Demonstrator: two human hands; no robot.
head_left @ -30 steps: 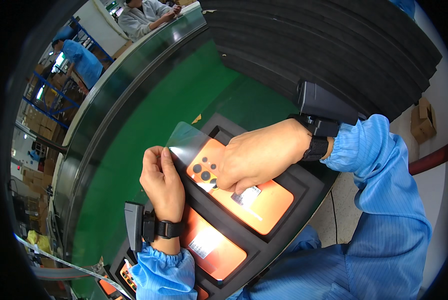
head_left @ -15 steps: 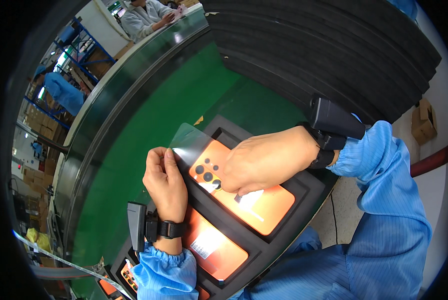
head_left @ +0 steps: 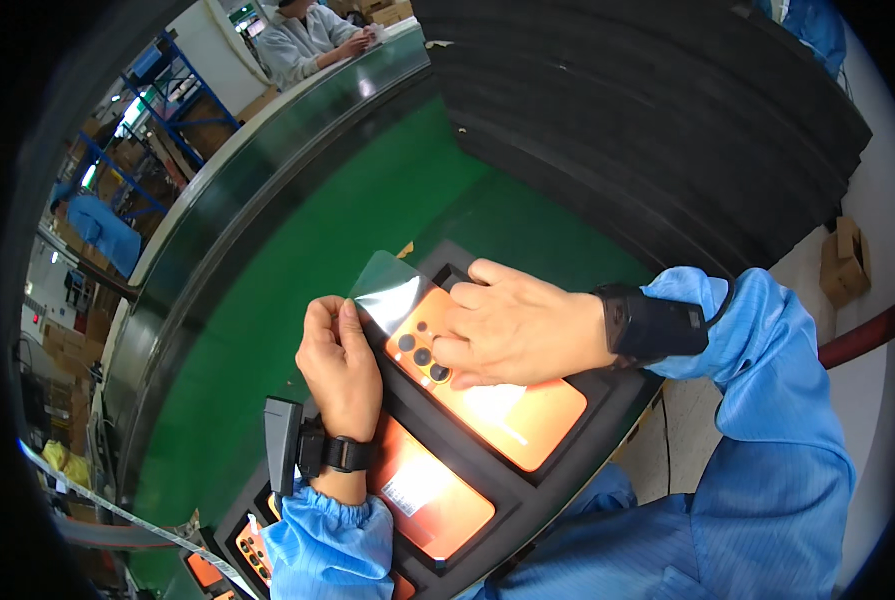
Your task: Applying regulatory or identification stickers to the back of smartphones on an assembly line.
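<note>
Film of clear plastic point(head_left: 392, 290), clamped between thumb and forefinger of the left hand point(head_left: 342, 362), juts past the camera end of an orange rectangular phone point(head_left: 540, 424) slanting upper-left to lower-right in a dark-grey foam tray point(head_left: 475, 457) under the nearer right hand point(head_left: 521, 327), whose curled fingers' hold I cannot tell.

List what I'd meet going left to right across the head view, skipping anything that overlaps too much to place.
Yellow bundle → left hand → right hand → black device on the right wrist → cardboard box.
</note>
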